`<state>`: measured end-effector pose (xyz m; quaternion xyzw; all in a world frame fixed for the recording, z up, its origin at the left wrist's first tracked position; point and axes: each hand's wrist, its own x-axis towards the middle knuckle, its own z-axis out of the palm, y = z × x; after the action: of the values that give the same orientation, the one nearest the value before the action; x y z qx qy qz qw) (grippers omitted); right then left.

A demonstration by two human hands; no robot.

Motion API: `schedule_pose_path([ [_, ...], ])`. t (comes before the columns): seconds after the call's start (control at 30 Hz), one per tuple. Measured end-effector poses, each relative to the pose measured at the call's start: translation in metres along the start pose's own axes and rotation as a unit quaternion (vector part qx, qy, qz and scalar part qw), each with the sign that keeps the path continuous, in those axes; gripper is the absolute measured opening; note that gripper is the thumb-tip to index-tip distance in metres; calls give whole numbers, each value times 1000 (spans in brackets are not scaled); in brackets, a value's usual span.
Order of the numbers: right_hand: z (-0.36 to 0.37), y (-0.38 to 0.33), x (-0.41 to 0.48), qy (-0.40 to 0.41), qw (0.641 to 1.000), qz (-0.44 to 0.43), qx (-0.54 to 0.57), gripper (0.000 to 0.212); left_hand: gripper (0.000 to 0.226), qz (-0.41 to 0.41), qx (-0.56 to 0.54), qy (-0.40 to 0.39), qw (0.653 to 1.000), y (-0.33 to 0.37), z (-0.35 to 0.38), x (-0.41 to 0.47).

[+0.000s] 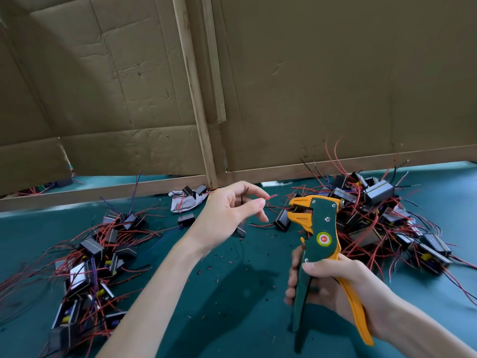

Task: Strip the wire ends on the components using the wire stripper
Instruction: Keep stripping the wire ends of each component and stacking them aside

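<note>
Presently the left hand [232, 210] pinches a red wire [271, 196] between thumb and forefinger, its tip just short of the wire stripper [322, 223]. The component [240, 231] it belongs to appears to hang below the palm, blurred. The right hand [335, 288] has its grip closed round both handles; the jaws appear parted.

Risks noted:
- The protruding end is short, so the fingertips would come close to the jaws on insertion.
- A slanted or shallow feed could nick strands or strip unevenly.
- Loose leads from the pile [387, 223] behind the tool could snag.

Insulation scraps [209, 268] litter the table [258, 319].
</note>
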<state>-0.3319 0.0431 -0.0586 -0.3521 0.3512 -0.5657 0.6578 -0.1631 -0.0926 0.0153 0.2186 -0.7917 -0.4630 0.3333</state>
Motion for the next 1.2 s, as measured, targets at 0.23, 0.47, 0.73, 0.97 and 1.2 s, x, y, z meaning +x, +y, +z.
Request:
schedule_pose_path([
  [0.23,4,-3,-3,-30,999,-5,-16,36,9,-11,-17,-2,1000,3,11,-2],
  [0.47,5,-6,-2,-41,999,-13,-22,37,6,-15,-41,-7,999,0,19,-2],
  [0.73,2,-5,-4,-47,998,-15,-37,36,10,-9,-47,-7,999,4,23,-2],
  [0.97,7,-7,-7,-15,998,-16,-62,39,13,-14,-22,-15,1000,7,21,-3],
  [1.2,22,-2,-14,93,988,-26,-121,41,12,-37,-10,-43,998,13,16,-5],
])
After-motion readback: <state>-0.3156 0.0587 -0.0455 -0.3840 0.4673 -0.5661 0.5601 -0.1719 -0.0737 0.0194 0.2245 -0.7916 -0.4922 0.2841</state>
